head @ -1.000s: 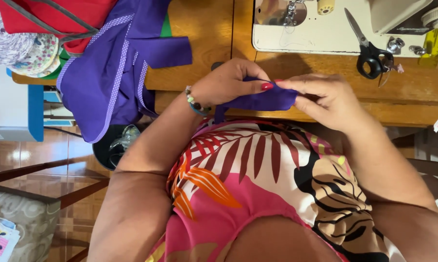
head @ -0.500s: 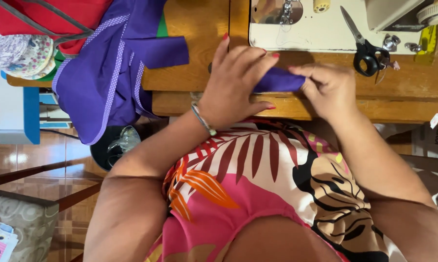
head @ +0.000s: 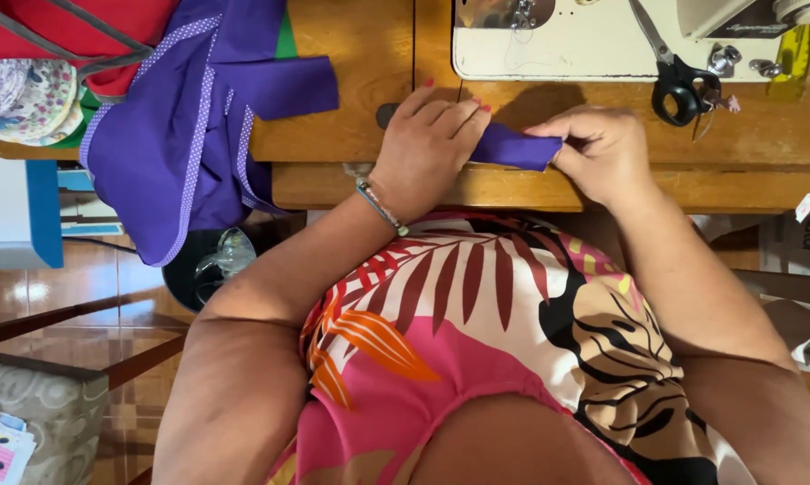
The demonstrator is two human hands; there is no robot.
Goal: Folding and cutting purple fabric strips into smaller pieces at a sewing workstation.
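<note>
Pressing a purple fabric strip [head: 513, 146] flat on the wooden bench [head: 360, 63].
Left hand [head: 427, 148] lies spread on the strip; right hand [head: 603, 153] pinches its end; scissors [head: 679, 76] lie beyond.

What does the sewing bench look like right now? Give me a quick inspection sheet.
Surface: wooden table, cream sewing machine at its far edge.
Job's things: small purple strip lying flat on the table.
Clutter: black scissors on the machine base; purple garment with dotted trim hanging over the left edge; red fabric; floral fabric.
Grippers: left hand flat, pressing on the strip; right hand pinching its right end.
Cables: nothing seen.
Surroundings: tiled floor and a blue shelf to the left.
</note>
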